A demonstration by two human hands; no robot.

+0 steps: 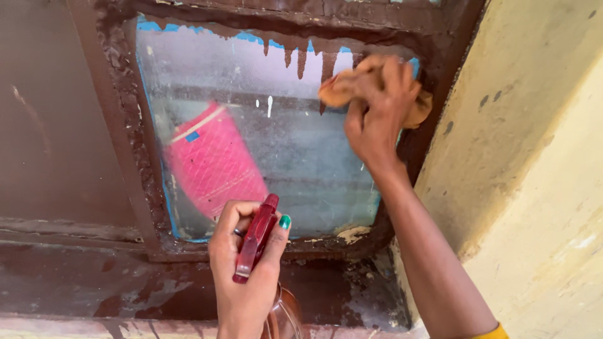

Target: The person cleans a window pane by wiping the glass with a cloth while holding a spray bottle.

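My right hand (377, 116) presses a crumpled tan cloth (342, 88) against the upper right corner of a dusty glass window pane (295, 150). The hand and cloth are blurred. My left hand (245, 276) is closed around the dark red trigger head of a spray bottle (256, 238), below the pane's lower edge. The bottle's brownish body (286, 317) shows beneath that hand. Behind the glass sits something pink (213, 163).
A dark brown painted window frame (135, 169) surrounds the pane, with paint drips along the top and blue tape at the glass edges. A worn brown sill (125, 282) runs below. A yellow wall (540, 176) stands close on the right.
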